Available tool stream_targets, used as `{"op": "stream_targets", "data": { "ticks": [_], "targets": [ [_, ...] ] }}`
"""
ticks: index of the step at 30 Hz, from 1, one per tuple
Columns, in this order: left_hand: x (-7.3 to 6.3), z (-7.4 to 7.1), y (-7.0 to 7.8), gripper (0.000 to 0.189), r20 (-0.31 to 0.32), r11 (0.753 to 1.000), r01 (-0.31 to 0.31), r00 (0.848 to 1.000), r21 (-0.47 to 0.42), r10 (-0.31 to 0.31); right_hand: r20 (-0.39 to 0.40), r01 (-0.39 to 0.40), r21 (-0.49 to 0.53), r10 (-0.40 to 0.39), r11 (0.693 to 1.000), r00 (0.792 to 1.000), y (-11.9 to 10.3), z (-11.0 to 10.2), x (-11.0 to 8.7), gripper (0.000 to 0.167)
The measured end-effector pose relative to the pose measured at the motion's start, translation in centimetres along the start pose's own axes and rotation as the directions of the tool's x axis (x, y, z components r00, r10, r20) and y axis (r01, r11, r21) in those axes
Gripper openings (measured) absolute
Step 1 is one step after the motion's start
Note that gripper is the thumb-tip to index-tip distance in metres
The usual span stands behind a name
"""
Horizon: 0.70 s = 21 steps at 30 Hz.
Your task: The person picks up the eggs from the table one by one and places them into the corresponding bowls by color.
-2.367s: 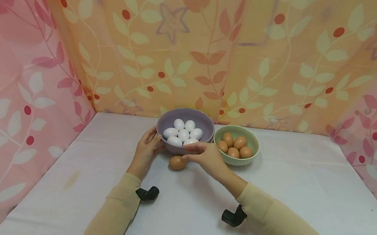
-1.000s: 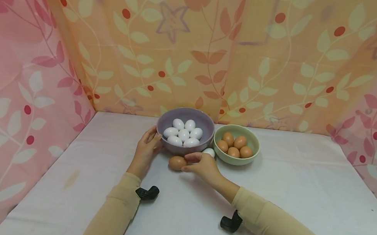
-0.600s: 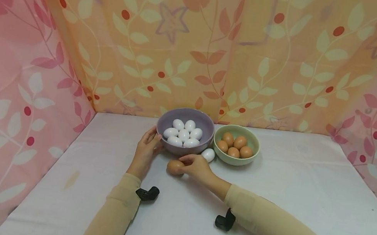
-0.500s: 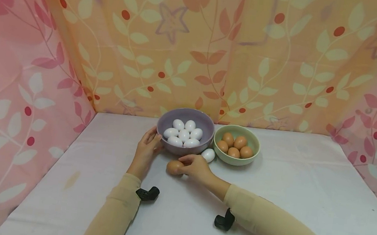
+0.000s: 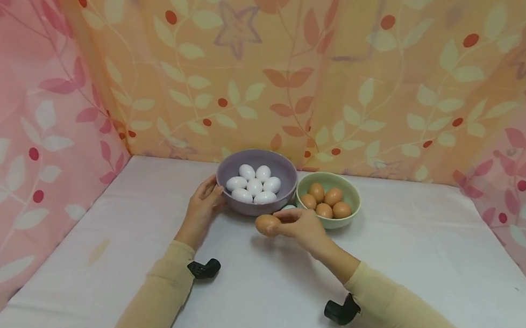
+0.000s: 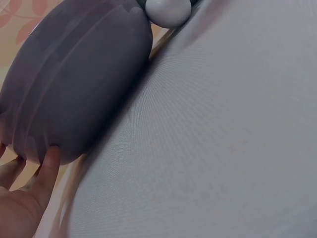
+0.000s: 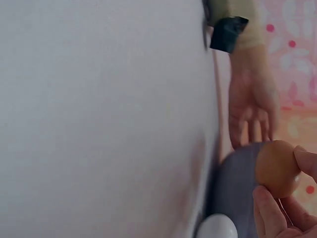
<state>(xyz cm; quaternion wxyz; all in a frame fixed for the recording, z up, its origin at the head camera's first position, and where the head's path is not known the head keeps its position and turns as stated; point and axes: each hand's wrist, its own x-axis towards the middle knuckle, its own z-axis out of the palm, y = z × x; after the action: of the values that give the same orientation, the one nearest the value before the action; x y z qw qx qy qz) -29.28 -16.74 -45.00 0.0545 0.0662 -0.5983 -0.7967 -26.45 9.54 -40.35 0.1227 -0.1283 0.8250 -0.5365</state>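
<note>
My right hand (image 5: 306, 231) pinches a brown egg (image 5: 267, 225) between thumb and fingertips, with a shadow on the cloth below it. In the right wrist view the brown egg (image 7: 275, 168) overlaps the purple bowl (image 7: 237, 178). With its fingers laid against the bowl's side, my left hand (image 5: 201, 205) touches the purple bowl (image 5: 287, 173), which contains several white eggs (image 5: 254, 187). One more white egg (image 5: 289, 207) lies outside, in front of where the two bowls meet, partly hidden by my right hand. It shows also as a white egg (image 6: 169, 11) in the left wrist view.
A smaller green bowl (image 5: 355, 200) with several brown eggs (image 5: 334, 196) stands close at the purple bowl's right. Both bowls are on a white tablecloth (image 5: 237, 302). Floral curtains (image 5: 274, 68) enclose the back and sides.
My right hand has taken hold of the brown egg, drawn it a little nearer, then lifted it and shifted right. The loose white egg came into sight beside the bowls. My left hand stays on the bowl.
</note>
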Motion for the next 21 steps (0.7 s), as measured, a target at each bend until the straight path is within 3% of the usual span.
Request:
{"op": "stream_targets", "data": {
  "ticks": [8,15,21],
  "targets": [
    [-0.2,-0.1,0.3,0.057,-0.001,1.000,0.008,1.000,0.009,-0.008,-0.096,-0.021,-0.022,0.018,1.000,0.995,-0.6,-4.1,-1.4,0.045],
    [-0.1,-0.2,0.2,0.057,0.005,1.000,0.008,1.000,0.008,-0.008,-0.121,-0.003,-0.059,-0.005,0.998,0.993,-0.5,-6.6,-1.8,0.049],
    [0.0,0.0,0.1,0.057,0.006,1.000,0.015,1.000,0.007,-0.015,-0.205,-0.066,-0.060,0.053,0.996,0.977,0.0,-8.4,-1.6,0.058]
  ]
}}
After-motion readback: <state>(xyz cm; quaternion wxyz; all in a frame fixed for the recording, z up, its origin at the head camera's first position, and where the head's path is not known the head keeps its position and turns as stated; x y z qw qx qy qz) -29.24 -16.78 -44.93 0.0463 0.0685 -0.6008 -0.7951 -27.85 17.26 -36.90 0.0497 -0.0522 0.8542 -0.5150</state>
